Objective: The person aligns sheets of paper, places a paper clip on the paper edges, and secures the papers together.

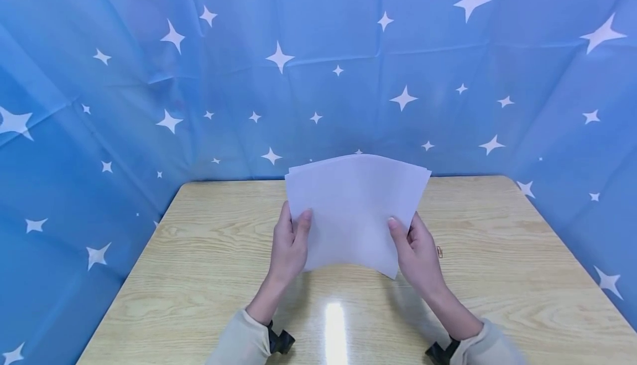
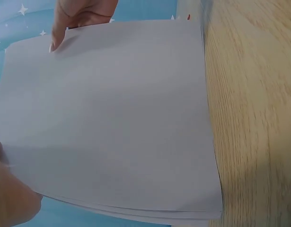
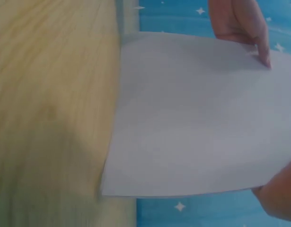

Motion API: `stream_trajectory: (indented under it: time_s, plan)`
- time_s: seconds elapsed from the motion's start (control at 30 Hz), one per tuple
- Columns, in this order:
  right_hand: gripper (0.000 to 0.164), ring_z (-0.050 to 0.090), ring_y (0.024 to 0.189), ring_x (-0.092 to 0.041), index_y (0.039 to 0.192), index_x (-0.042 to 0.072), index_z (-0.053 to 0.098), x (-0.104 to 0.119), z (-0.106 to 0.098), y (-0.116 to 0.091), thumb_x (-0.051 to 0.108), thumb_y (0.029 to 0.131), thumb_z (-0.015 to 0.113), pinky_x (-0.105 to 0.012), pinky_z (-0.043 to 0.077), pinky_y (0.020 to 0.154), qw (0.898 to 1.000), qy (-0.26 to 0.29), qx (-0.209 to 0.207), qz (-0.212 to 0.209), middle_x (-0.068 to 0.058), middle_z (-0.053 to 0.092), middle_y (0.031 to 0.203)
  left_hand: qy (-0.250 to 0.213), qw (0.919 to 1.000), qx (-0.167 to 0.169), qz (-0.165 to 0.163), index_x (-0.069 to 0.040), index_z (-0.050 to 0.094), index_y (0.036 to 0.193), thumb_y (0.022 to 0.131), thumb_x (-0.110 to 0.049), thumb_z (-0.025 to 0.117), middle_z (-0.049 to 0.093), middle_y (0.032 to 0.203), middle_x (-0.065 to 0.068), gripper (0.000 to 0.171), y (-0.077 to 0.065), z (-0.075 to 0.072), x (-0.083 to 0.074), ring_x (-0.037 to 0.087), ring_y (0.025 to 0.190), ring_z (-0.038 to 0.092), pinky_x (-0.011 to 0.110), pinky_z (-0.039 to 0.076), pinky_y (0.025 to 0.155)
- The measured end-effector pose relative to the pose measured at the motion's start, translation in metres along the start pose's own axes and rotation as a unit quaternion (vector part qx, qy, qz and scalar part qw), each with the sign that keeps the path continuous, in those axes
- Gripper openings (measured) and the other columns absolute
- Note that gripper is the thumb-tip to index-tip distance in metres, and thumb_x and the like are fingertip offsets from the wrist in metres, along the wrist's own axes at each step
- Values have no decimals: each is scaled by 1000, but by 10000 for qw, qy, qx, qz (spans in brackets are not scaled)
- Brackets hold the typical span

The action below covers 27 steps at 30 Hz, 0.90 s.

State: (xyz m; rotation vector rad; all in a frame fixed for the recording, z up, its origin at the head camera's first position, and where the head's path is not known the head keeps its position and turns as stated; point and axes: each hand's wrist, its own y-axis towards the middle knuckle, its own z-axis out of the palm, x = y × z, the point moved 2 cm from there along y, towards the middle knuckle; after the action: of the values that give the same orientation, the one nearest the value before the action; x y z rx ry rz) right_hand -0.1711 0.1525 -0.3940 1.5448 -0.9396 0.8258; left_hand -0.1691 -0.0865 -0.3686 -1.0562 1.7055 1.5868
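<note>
A small stack of white paper sheets [image 1: 353,215] is held up, tilted, over the table, its middle bowed. At its left edge my left hand [image 1: 291,246] grips the sheets, thumb on the near face and fingers behind. My right hand [image 1: 418,254] pinches the right edge the same way. In the left wrist view the layered edges of the paper [image 2: 117,118] show slightly out of line along the bottom. The right wrist view has the paper's [image 3: 197,118] plain face between both hands. The fingers behind the sheets are mostly hidden.
A red paper clip [image 1: 439,251] lies on the wooden table [image 1: 209,265], just right of my right hand. Behind and beside the table hangs a blue curtain [image 1: 328,94] with white stars. A bright light reflection shows on the near tabletop.
</note>
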Motion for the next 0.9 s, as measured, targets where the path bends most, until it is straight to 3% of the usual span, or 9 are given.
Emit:
stream_trajectory:
  time_s: [0.1,0.27,0.5,0.77,0.9]
  plan:
    - [30,65,104,-24,134,7,46,0,1,-2,15,105,43,-40,56,76,9999,-43,-102,-76,-11,62,121,39,10000,-41,77,-2,46,122,102,-5,47,64,108,11,20,-1,2,14,22,100,63,39,49,84]
    - [28,65,103,-22,132,6,46,4,-1,-3,13,105,42,-36,56,77,9992,-176,-254,-246,-10,63,120,59,9995,-102,304,-5,45,121,103,-13,48,63,109,7,19,-2,2,15,18,98,64,39,51,79]
    - [27,64,102,-19,130,6,47,4,-2,-4,14,104,45,-31,55,79,9986,-242,-468,-23,-7,63,119,2,10000,-61,73,-6,44,124,102,-7,50,63,110,8,23,-4,3,16,20,101,63,43,50,84]
    - [26,66,97,-20,127,6,52,7,-3,-5,13,106,40,-31,55,75,9977,-384,-520,-225,-7,65,113,75,9999,-22,142,5,43,126,102,1,44,62,110,18,25,-5,2,-24,29,103,62,47,48,89]
    - [26,66,97,-20,127,4,52,7,-1,-4,10,105,40,-30,55,74,9973,-383,-539,-309,-9,65,113,27,9997,5,232,4,44,125,101,2,44,63,108,17,24,-4,2,-25,27,101,63,46,49,87]
